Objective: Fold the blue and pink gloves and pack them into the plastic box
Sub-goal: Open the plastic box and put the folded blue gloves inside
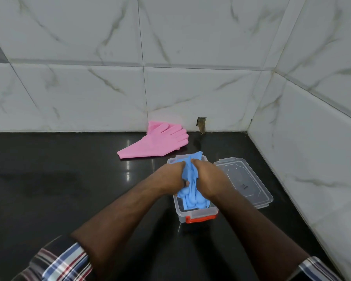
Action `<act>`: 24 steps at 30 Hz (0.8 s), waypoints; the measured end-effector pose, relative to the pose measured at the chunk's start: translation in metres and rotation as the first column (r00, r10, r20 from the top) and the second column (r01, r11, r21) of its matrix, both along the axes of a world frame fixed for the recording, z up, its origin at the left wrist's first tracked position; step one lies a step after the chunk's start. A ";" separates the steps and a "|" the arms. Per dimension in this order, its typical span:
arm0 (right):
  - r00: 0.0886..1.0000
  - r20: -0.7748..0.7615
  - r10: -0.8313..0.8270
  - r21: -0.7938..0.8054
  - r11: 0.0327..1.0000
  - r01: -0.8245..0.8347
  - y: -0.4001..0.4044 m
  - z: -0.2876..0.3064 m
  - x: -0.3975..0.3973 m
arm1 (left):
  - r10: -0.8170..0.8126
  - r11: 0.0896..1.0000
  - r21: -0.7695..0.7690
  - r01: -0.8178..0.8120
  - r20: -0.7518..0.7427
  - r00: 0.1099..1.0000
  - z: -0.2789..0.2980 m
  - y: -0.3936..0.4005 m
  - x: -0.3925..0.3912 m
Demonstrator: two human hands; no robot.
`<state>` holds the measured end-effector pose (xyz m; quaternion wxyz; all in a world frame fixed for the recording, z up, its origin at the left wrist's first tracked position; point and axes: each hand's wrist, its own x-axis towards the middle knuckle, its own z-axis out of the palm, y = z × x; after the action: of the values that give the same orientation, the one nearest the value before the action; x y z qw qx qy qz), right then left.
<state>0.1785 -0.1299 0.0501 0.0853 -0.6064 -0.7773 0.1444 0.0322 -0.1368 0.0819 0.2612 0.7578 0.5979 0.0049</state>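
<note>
Bunched soft blue rubber gloves (190, 191) half inside clear rectangular plastic box (199, 212) on black worktop (69, 179).
Left hand (168, 177) and right hand (209, 175) fingers curled, gripping blue bundle; flat pink rubber gloves (160, 140) behind, near wall.

Plaid sleeves (65, 262) rolled up both forearms

desk (69, 179): black stone, glossy, mirrors light
plastic box (199, 214): clear smooth plastic, orange-red clasp
lid (245, 179): clear plastic
blue gloves (190, 197): soft, matt, rubbery
pink gloves (160, 142): matt, finely ribbed
wall tiles (190, 37): glossy marble-look
</note>
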 end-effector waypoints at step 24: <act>0.966 0.256 0.044 -0.226 0.974 0.016 0.012 0.004 -0.005 | -0.076 0.964 0.200 0.174 -0.422 0.903 -0.034 0.028 -0.007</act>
<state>0.1736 -0.1179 0.0537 -0.0877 -0.6202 -0.7645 0.1520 0.0252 -0.1085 0.0483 0.0389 0.8041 0.5845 -0.1013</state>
